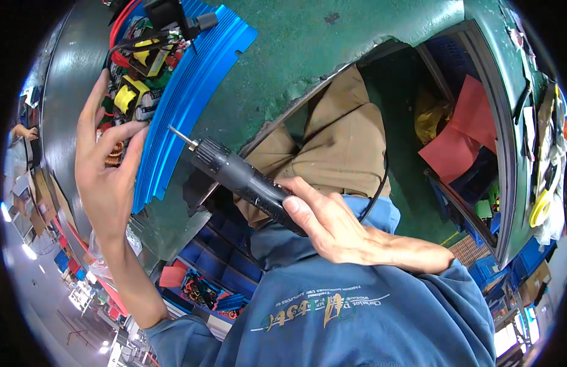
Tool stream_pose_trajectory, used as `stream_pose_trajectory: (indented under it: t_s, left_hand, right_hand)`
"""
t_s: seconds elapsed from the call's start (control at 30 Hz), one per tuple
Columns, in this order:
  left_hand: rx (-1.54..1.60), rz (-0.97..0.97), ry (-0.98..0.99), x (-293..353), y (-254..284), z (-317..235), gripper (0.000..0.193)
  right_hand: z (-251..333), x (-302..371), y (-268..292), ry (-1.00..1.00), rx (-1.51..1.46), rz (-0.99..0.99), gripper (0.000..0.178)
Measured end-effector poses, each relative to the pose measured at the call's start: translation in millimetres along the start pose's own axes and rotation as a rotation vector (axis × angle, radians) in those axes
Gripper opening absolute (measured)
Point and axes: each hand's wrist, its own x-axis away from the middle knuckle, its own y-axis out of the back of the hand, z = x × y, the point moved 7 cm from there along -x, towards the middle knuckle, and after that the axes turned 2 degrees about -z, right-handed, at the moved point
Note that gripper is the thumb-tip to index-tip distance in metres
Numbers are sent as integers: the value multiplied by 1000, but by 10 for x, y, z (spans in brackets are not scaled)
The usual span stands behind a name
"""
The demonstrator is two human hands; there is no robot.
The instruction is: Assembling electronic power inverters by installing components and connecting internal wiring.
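In the head view, my right hand (332, 226) is wrapped round a black electric screwdriver (240, 177). Its thin metal bit points up and left, close to the ribbed side of a blue finned heat sink (185, 92). A circuit board (133, 79) with yellow-wrapped transformers, capacitors and a copper coil sits along the heat sink's left side. My left hand (109, 153) grips this assembly at its near end: thumb and a bent finger meet at the heat sink's inner edge, another finger stretches along the board's left side. Anything small between those fingertips is hidden.
Red and black wires (119, 30) run at the board's far end. The green worktop (289, 37) has a chipped, ragged edge above my lap. Below lie blue bins (219, 254) and a tray of wired parts (201, 290). Red sheets (464, 131) hang in an opening on the right.
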Motion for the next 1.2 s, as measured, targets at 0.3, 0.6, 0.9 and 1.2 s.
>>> stream_pose_trajectory:
  t_s: [0.3,0.6,0.9,1.2]
  left_hand:
    - [61,-22,-23,-20,-19,-38,8]
    - [161,26,23,-7,-70,-33,6]
    - [133,63,-29,9,-120,-28,10]
    - [152,-58,-60,18,-83,146,12]
  right_hand:
    - [53,64,-1,-63,-65,53,47]
    - [-11,75,79,24,56,-53,46]
    - [17,20,135,127,154,-73,40]
    - [40,-72,101,-92,-146,-43,55]
